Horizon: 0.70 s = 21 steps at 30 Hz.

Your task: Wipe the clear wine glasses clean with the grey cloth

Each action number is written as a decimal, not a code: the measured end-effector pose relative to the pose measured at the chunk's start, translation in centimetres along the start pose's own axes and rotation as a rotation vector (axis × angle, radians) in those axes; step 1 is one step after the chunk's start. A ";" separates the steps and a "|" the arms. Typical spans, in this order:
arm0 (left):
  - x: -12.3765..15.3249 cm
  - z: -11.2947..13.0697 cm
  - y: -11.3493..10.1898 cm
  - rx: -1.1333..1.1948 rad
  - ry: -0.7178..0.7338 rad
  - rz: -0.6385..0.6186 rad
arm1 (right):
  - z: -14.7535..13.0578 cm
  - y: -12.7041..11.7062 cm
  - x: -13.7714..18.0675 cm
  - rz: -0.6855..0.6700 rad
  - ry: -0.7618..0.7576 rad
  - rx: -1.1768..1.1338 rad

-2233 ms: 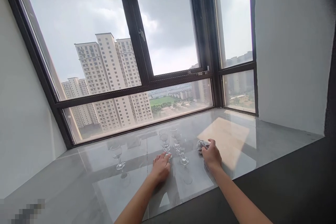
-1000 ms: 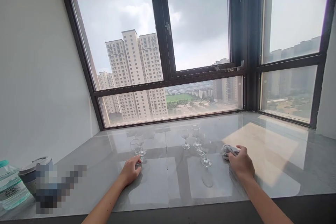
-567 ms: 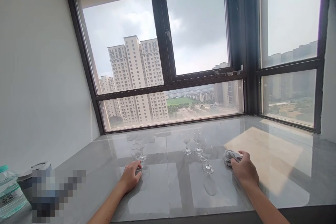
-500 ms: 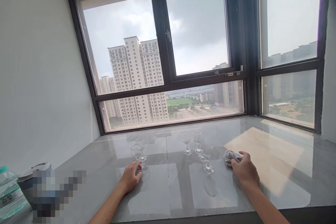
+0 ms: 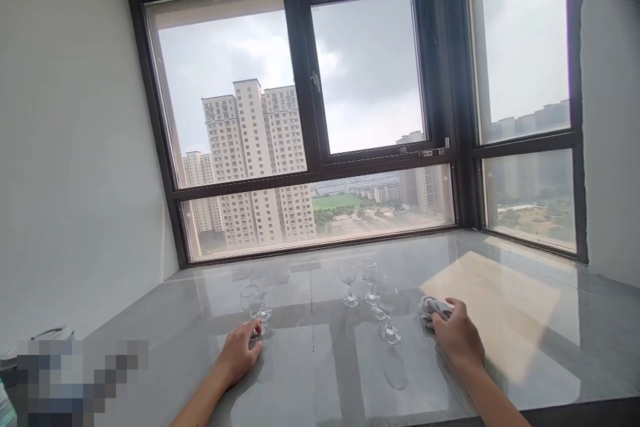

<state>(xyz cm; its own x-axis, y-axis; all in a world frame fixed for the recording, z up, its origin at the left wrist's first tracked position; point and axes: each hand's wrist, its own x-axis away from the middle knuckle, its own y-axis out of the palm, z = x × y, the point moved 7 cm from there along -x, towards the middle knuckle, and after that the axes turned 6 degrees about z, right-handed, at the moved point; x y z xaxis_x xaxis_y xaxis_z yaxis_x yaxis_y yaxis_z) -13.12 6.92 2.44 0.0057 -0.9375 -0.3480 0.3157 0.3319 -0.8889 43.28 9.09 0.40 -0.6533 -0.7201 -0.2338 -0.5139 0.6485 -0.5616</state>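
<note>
My left hand [image 5: 242,351] is at the lower left of the counter, its thumb and fingers closed at the foot of a clear stemmed wine glass [image 5: 251,300]. The glass stands upright, and the fingers partly hide its base. Just behind it is a second wine glass [image 5: 265,310]. On the right, my right hand [image 5: 461,335] grips a bunched grey-white cloth [image 5: 432,313] resting on the counter. Several more wine glasses stand upright left of the cloth, the closest being a wine glass [image 5: 390,330] apart from both hands.
The glossy grey tiled counter [image 5: 285,387] runs back to a dark-framed window [image 5: 320,177] and has a seam down its middle. Sunlight falls across its right part. At the lower left, a lidded container [image 5: 54,333] is partly covered by a pixelated patch. A white wall [image 5: 80,180] rises on the left.
The camera view has shifted slightly, so the counter and glasses appear lower and further left. Both hands keep their places beside the glass and on the cloth.
</note>
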 end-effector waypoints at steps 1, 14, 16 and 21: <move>-0.1 0.0 0.0 -0.003 0.003 0.001 | 0.0 0.1 0.0 0.001 -0.003 0.002; -1.1 -0.2 0.1 -0.054 -0.007 0.005 | -0.5 -0.4 0.5 -0.009 0.022 -0.001; -1.0 -0.2 0.1 -0.054 0.005 0.012 | -0.5 -0.4 0.5 -0.007 0.018 -0.013; -0.9 -1.5 0.6 -0.039 0.029 0.068 | -0.6 -0.5 0.6 0.005 -0.003 -0.041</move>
<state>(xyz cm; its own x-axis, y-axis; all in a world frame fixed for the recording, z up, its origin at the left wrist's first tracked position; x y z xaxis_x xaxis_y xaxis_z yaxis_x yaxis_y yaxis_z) -14.34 8.11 1.79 -0.0013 -0.9094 -0.4160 0.2782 0.3993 -0.8736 42.84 8.49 1.01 -0.6545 -0.7173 -0.2389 -0.5326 0.6617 -0.5277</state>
